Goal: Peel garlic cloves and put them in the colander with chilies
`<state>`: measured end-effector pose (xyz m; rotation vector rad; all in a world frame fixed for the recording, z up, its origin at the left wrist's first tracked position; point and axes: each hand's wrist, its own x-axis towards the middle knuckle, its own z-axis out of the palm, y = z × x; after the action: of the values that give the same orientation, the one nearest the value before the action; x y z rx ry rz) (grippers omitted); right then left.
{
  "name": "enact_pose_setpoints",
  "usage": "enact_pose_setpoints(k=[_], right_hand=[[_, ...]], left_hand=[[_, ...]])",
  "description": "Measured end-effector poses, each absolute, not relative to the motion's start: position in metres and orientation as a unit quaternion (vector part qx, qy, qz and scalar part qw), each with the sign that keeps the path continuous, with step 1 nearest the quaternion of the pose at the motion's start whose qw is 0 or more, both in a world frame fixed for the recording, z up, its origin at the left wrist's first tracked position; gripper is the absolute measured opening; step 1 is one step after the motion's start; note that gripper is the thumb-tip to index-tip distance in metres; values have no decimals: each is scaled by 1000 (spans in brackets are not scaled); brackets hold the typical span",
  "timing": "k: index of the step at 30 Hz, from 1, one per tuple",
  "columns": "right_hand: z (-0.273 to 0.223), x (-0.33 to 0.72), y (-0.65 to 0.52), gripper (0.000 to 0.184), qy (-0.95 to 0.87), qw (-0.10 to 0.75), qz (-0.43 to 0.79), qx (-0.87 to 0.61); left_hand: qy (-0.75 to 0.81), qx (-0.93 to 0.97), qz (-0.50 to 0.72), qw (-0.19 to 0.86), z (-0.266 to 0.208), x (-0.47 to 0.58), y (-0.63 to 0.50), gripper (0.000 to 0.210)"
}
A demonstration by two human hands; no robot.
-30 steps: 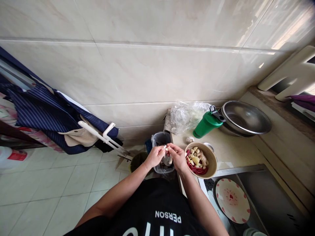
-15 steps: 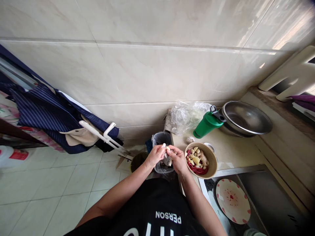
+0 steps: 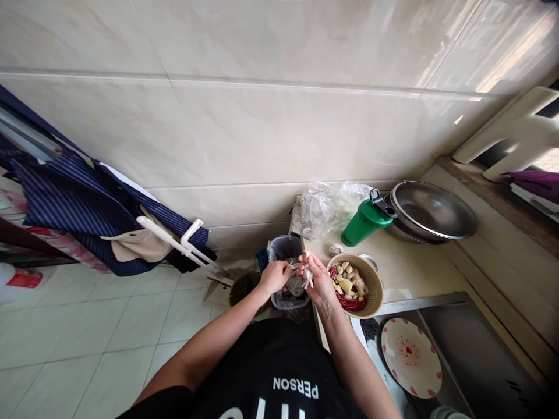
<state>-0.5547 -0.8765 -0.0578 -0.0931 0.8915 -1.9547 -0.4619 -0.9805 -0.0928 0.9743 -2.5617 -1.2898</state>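
Over the lined waste bin [image 3: 276, 251], my right hand [image 3: 322, 284] is closed on a partly peeled garlic bulb [image 3: 308, 274], its pale stem pointing down. My left hand [image 3: 273, 278] pinches a papery piece of garlic skin [image 3: 293, 266] just left of the bulb. Beside my right hand stands a beige plastic basket [image 3: 376, 294] with peeled garlic cloves [image 3: 339, 278], ginger [image 3: 358, 281] and red chillies [image 3: 350, 303]. Another whole garlic bulb [image 3: 336, 249] lies on the counter behind the basket.
A green shaker bottle [image 3: 365, 224], crumpled clear plastic bags [image 3: 329, 206] and stacked metal bowls [image 3: 432, 210] stand along the wall. At right, a patterned plate [image 3: 410, 358] lies in the sink [image 3: 476, 337]. A white folding frame [image 3: 174, 244] leans at left.
My hands have moved slightly apart, and my right hand has turned more palm-up with the garlic bulb. My left hand now pulls a strip of skin. The view has shifted slightly.
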Motion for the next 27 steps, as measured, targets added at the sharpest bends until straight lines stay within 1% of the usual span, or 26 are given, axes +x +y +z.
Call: enact_pose_setpoints(k=[2,5,8,10,12,14,17,19,22,27], right_hand=[[-56,-556,-874,29,354,485,-799,-33],[-54,-558,-871,26,356,493,-792,-45],[-56,-558,-868,25,373,492,-783,-70],[-58,-557,-867,24,397,479,-777,-94],[-60,-556,-866,21,431,454,-769,-130],[-61,-557,-864,18,473,427,-750,-177],[-57,-557,-863,16,535,385,-710,-247],[-52,-558,-862,16,557,369,-687,-286],[-49,-557,-861,17,566,364,-668,-319],[-52,-557,-860,19,571,365,-655,-335]], left_hand=[[-855,328,-401,32,-100,-463,-982,26],[-865,327,-382,6,-106,-463,-980,9],[-876,313,-367,10,-100,-463,-979,17],[-881,290,-371,40,-92,-463,-980,19],[-870,256,-412,85,-82,-464,-982,23],[-831,231,-494,110,-74,-464,-985,21],[-738,210,-636,85,-67,-462,-986,24],[-691,191,-694,64,-64,-460,-985,32],[-668,177,-721,52,-61,-457,-982,39],[-634,161,-755,31,-57,-454,-981,38]])
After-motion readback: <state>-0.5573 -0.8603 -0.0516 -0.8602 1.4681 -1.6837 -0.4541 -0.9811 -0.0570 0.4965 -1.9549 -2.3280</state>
